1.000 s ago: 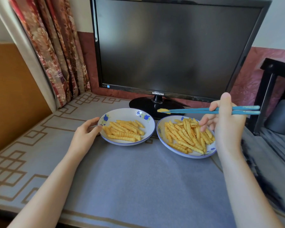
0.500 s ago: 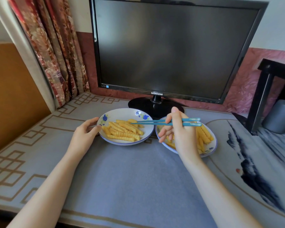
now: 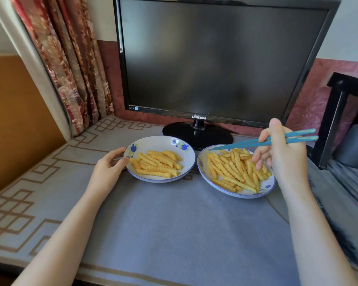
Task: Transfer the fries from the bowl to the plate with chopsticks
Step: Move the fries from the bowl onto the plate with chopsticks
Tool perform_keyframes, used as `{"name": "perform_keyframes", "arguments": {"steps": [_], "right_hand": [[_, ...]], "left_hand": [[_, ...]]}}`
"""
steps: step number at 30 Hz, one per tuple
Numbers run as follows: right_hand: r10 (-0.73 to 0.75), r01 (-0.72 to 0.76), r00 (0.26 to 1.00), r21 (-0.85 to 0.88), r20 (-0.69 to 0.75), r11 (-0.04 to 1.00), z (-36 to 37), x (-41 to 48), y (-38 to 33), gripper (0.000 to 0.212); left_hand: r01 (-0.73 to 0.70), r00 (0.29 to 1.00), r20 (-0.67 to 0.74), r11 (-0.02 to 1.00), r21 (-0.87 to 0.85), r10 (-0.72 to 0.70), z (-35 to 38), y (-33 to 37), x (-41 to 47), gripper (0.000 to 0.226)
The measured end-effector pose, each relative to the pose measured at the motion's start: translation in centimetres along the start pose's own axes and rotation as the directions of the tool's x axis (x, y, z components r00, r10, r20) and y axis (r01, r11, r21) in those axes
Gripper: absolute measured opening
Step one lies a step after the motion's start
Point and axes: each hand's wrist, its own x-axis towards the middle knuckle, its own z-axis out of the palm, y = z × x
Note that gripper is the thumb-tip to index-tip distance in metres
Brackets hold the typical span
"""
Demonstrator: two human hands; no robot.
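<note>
The right hand [image 3: 285,155] has swung back from the left dish, and the teal chopsticks [image 3: 256,143] now sit over the right one with nothing between their tips. From the head view, that hand pinches the chopsticks between thumb and curled fingers. The sticks point left and slightly down, with their tips close together just above the far left rim of the bowl [image 3: 236,195]. The bowl's fries [image 3: 232,170] lie in a loose heap below. Over on the left, the plate [image 3: 159,181] carries a smaller pile [image 3: 157,164], and the left hand [image 3: 109,172] grips its left edge, thumb on the rim. Both dishes sit side by side on the grey-blue surface [image 3: 184,223], not quite touching. A dark monitor [image 3: 215,58] stands right behind them and a floral curtain [image 3: 70,69] hangs at far left.
</note>
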Motion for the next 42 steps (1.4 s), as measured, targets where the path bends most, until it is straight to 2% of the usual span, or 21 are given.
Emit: {"name": "perform_keyframes", "arguments": {"steps": [19,25,34,39,42], "right_hand": [[0.060,-0.058,0.997,-0.055,0.037,0.997,-2.6,0.8,-0.3,0.039],[0.064,-0.064,0.998,-0.045,0.010,0.997,-2.4,0.8,-0.3,0.041],[0.026,-0.020,0.996,0.073,-0.089,0.997,-0.9,0.0,-0.6,0.044],[0.028,-0.025,0.998,0.054,-0.057,0.998,0.2,-0.5,-0.2,0.045],[0.035,-0.032,0.999,0.107,-0.032,0.994,1.3,-1.3,-0.5,0.043]], "left_hand": [[0.003,1.000,0.005,1.000,-0.009,-0.003,-0.1,0.0,-0.1,0.028],[0.002,1.000,0.011,1.000,0.004,-0.002,-0.1,-0.1,0.0,0.031],[0.008,1.000,0.007,1.000,0.001,-0.008,0.0,0.0,0.0,0.030],[0.003,1.000,0.009,1.000,0.008,-0.003,0.0,0.1,0.0,0.030],[0.003,1.000,0.010,1.000,0.012,-0.003,-0.1,0.0,-0.1,0.029]]}}
